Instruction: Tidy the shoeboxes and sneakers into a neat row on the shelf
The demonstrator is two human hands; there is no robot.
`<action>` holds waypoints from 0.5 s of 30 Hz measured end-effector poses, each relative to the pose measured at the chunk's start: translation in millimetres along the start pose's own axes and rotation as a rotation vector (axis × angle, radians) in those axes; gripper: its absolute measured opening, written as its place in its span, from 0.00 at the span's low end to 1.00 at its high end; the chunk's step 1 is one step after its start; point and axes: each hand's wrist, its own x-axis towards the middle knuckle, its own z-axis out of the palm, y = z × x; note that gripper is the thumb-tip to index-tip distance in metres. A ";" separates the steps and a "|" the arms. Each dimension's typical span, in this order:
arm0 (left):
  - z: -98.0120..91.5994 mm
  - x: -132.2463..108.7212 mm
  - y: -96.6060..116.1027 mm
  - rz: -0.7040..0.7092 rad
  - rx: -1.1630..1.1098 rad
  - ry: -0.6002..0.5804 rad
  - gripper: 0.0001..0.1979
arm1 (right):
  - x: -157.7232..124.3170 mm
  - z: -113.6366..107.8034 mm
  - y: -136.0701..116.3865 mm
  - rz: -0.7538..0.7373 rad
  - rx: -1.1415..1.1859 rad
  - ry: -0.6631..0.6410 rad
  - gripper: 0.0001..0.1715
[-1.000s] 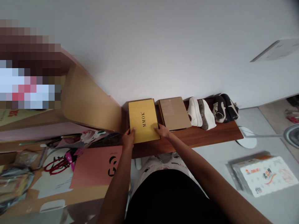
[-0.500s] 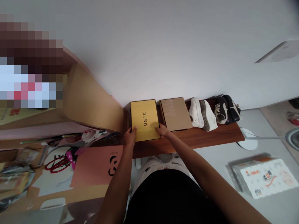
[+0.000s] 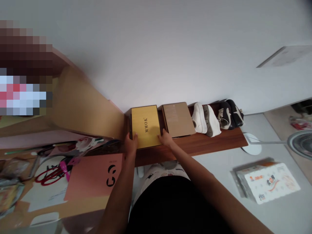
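At the centre of the frame, on the reddish-brown wooden bench [image 3: 207,144], the left hand [image 3: 131,144] and right hand [image 3: 166,138] grip a flat yellow rectangular MMOK box [image 3: 145,126], fingers [image 3: 128,138] closed narrowly around its near edge.

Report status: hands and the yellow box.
Left hand and right hand at near edge of yellow MMOK box. Brown cardboard box beside it.

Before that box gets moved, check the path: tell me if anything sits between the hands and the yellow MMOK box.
Nothing visible does. The left hand and right hand are both at the box's near edge. A brown cardboard box lies beside it, to the right, not between them.
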 end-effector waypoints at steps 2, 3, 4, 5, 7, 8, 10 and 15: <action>4.0 -7.6 8.7 0.118 0.000 0.061 0.29 | -9.6 -16.4 13.0 -0.058 0.036 0.097 0.31; 9.8 -13.9 14.0 0.167 -0.037 0.050 0.28 | -13.0 -28.6 22.0 -0.094 0.057 0.157 0.31; 18.6 -22.0 19.9 0.204 -0.091 0.000 0.27 | -15.1 -43.0 32.3 -0.115 0.072 0.223 0.31; 30.5 -31.7 26.3 0.226 -0.149 -0.081 0.26 | -15.7 -58.9 43.3 -0.115 0.076 0.292 0.30; 62.2 -53.8 39.9 0.234 -0.250 -0.286 0.25 | -12.3 -91.8 65.5 -0.088 0.063 0.404 0.31; 80.6 -64.6 46.5 0.224 -0.274 -0.381 0.26 | -8.6 -107.1 75.6 -0.071 0.050 0.437 0.32; 118.0 -81.7 58.5 0.186 -0.264 -0.480 0.29 | 1.9 -132.3 92.2 -0.032 0.021 0.455 0.32; 178.0 -88.1 73.4 0.085 -0.095 -0.368 0.34 | 34.0 -158.0 109.3 0.060 -0.014 0.367 0.29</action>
